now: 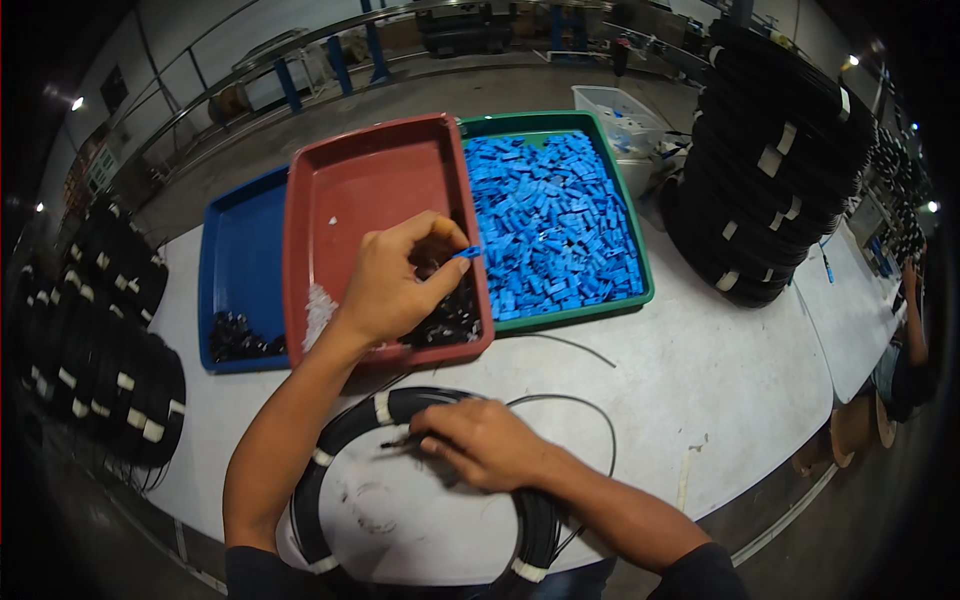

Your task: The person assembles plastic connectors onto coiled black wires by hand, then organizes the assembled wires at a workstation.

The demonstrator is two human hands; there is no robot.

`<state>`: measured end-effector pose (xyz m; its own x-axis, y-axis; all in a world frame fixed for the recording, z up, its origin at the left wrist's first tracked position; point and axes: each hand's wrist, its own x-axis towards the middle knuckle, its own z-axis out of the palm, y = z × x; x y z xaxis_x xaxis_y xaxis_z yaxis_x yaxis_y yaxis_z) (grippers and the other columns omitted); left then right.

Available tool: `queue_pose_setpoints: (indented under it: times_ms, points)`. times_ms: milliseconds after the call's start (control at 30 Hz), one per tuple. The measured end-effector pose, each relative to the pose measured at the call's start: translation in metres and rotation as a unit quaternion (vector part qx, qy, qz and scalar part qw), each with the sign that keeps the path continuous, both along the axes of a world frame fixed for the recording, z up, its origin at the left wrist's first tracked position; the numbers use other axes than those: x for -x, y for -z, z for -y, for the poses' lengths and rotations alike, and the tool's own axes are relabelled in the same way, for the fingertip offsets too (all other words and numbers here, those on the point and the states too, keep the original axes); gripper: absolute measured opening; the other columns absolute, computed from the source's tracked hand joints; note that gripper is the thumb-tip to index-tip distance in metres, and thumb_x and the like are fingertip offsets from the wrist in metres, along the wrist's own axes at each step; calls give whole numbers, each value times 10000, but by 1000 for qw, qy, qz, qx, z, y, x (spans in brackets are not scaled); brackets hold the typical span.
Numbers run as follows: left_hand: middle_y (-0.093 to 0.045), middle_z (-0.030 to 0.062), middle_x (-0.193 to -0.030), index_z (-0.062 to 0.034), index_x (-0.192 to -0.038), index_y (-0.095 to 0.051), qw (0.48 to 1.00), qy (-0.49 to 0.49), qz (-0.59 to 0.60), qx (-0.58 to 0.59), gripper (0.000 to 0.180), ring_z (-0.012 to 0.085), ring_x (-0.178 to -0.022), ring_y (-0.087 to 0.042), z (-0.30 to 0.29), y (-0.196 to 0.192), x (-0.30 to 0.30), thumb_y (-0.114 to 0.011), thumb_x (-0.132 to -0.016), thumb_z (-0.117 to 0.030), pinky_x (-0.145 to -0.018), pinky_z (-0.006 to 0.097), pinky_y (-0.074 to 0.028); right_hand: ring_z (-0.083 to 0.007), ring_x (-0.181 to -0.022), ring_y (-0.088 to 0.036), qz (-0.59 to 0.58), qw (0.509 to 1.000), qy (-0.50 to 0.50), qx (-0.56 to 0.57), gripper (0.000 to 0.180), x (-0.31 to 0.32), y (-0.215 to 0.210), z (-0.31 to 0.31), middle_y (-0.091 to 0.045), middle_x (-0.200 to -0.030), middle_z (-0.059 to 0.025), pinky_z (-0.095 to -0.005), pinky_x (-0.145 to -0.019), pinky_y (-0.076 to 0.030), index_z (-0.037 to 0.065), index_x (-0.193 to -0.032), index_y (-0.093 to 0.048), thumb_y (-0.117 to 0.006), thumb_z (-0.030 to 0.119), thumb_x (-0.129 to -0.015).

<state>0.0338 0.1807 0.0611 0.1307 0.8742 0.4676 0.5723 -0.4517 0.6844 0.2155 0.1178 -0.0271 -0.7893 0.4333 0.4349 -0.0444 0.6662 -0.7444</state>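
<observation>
One small blue clip pinched in left hand fingertips above red tray, frame centre, right hand below gripping black cable coil end, lower centre.

Two bare forearms come in from the lower edge, one per side. Left hand and right hand: no gloves, no rings, no watch or wristband visible. Sleeves are dark, black or near-black, short: they end above the elbows, well back from the hands, and only their hems show at the bottom edge. Fabric looks plain, with no print or stripe that can be made out. Between the two sleeves, at the lower edge, sits a strip of blue-grey cloth, likely trousers, partly hidden; too little shows to tell more.
</observation>
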Motion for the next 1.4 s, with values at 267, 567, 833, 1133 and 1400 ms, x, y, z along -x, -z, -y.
queue_pose_setpoints:
  times_ms: [267,567,833,1133,1400]
  points:
    - [-688,79,-1101,19,-1323,-635,981,-3,147,124,333,134,-998,-668,114,45,64,-606,-1003,-68,-888,280,-552,-380,-918,-701,-24,999,33,-19,274,5,-6,3,-708,-1015,-173,-437,-789,-555,52,-1179,-601,-658,58,-911]
    - [-701,99,-998,-5,-1105,-604,932,80,287,208,210,131,-893,-699,149,76,88,-709,-922,-10,-822,274,-553,-382,-860,-715,64,996,57,-24,419,3,-15,13,-723,-990,-183,-436,-742,-559,72,-1264,-557,-669,3,-867]
    - [-719,59,-862,-12,-957,-710,984,74,81,137,149,86,-789,-645,159,61,77,-797,-840,-43,-707,247,-508,-344,-763,-681,82,984,29,-153,493,4,-10,6,-687,-881,-137,-427,-671,-541,91,-1246,-595,-683,-28,-776]
    - [-750,64,-797,-10,-898,-773,993,63,82,61,139,102,-663,-647,160,70,76,-842,-786,-54,-613,241,-501,-306,-767,-667,99,973,18,-207,611,2,-10,11,-671,-896,-91,-419,-654,-549,116,-1257,-621,-698,-11,-665]
    - [-768,72,-831,0,-888,-772,992,85,89,10,123,90,-676,-673,157,75,72,-835,-784,-14,-587,229,-502,-291,-719,-682,94,970,9,-225,544,1,-16,13,-688,-900,-100,-405,-603,-543,90,-1198,-663,-711,-38,-671]
